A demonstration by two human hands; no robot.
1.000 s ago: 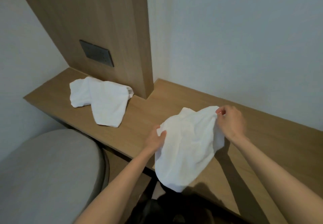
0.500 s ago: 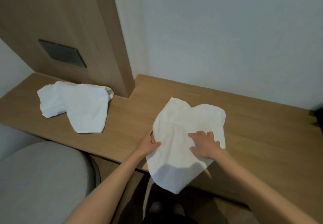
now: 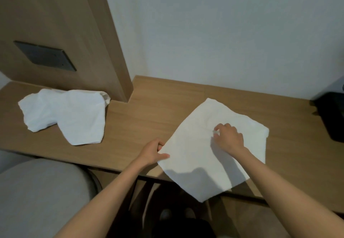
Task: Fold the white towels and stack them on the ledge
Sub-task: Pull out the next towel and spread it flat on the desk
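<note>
Now left grip [image 3: 151, 152] pinches white cloth towel [image 3: 193, 131] overhanging front edge of light wooden ledge [image 3: 139, 122]; right grip [image 3: 229, 138] curled mid-towel, hold unclear; smooth wrinkles, then fold.

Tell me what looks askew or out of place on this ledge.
The flat towel lies skewed to the ledge, its near corner hanging over the front edge. The crumpled towel at the left sits in an unfolded heap beside the wood panel. Nothing looks spilled or damaged.
</note>
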